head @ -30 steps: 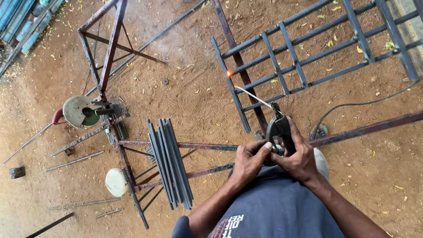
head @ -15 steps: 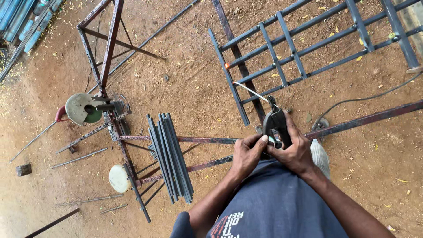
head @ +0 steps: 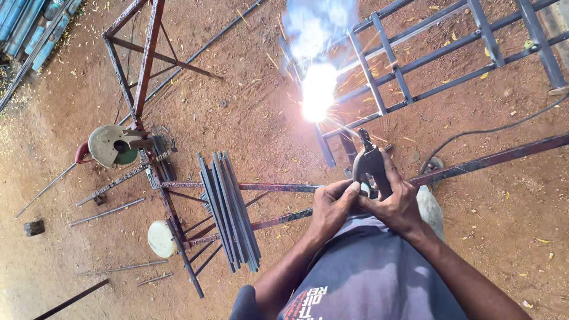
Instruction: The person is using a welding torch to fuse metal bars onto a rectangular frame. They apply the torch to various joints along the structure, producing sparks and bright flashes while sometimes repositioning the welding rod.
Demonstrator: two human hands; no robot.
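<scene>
Head view: both hands wrapped tight around welding electrode holder (head: 368, 166), left hand (head: 332, 208) curled in from below, right hand (head: 396, 204) closed over handle, fingers (head: 349, 191) of both pressed together on grip. Beyond fingertips, thin rod running forward from holder's jaws to bright white arc (head: 318, 92), smoke rising above it. Arc sitting on dark steel grille (head: 415, 65) lying flat on reddish dirt, well ahead of fingers, at joint between outer frame bar and a crossbar. Good practice here, as a judgement: keep double grip steady, hold rod tip close to joint without sticking, feed in slowly as rod burns shorter, keep wrists braced against body. Grille: long parallel bars crossed by short uprights, grey-blue, unpainted, scattered yellow leaves around it. Black cable (head: 492, 131) snaking across dirt to right of fingers. Left of fingers, bundle of flat grey steel bars (head: 228, 210) resting across rusty trestle stand (head: 172, 195); further left, chop saw (head: 109, 145) with green guard beside a second rusty frame. Loose rods on ground beyond.
</scene>
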